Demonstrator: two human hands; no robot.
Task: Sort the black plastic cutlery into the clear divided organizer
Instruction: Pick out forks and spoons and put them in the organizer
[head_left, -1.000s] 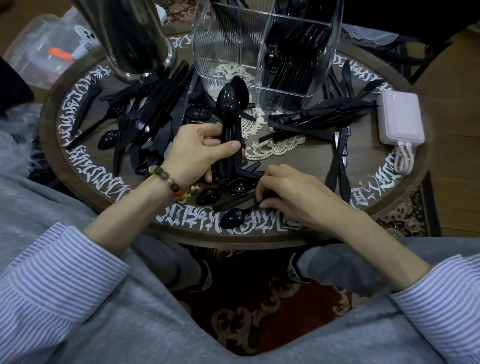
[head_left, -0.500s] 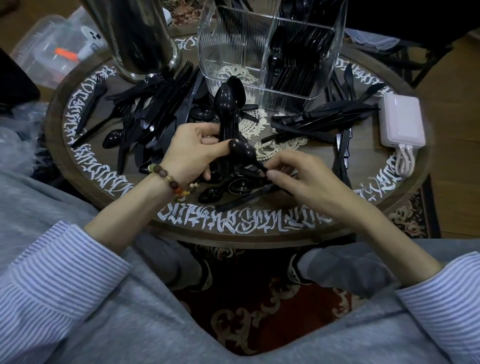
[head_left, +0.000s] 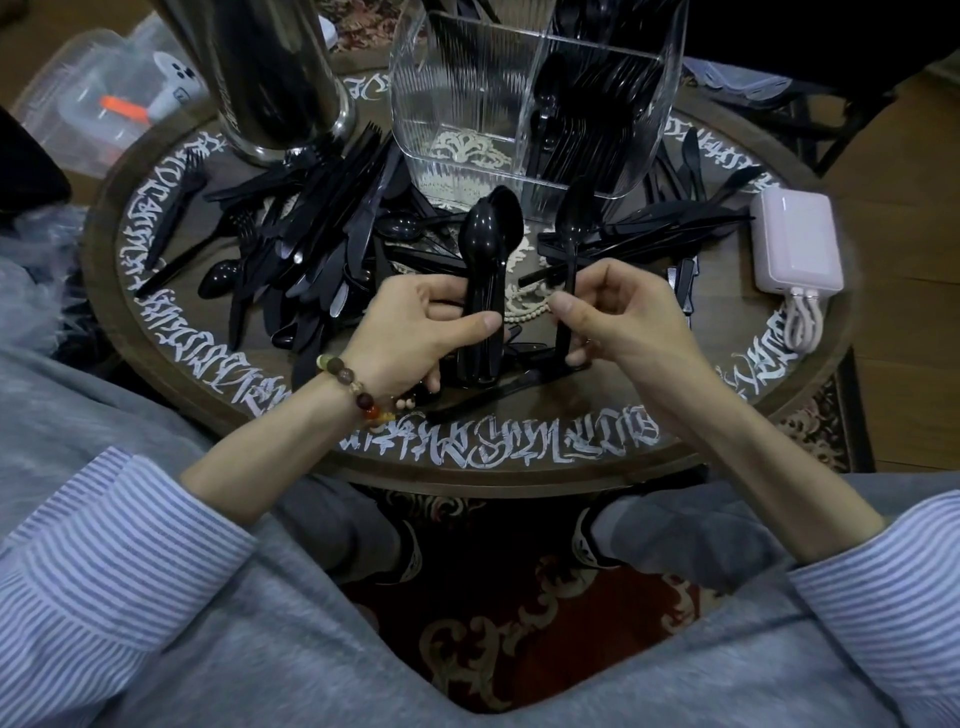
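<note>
Left hand (head_left: 415, 332) clamped round upright spoon stack (head_left: 488, 270), bowls aligned for one drop. Right hand (head_left: 618, 317) pinching single spoon (head_left: 571, 244) beside stack, likely for adding. Organizer (head_left: 467, 104) just beyond, right compartment partly filled.

Steel canister (head_left: 270, 78) far-left on round table (head_left: 519, 431); pink charger (head_left: 797, 244) right.

Open gap on doily (head_left: 524, 304) between hands; loose cutlery pile (head_left: 306, 244) blocks left, power bank (head_left: 797, 241) right, organizer (head_left: 524, 98) ahead.
</note>
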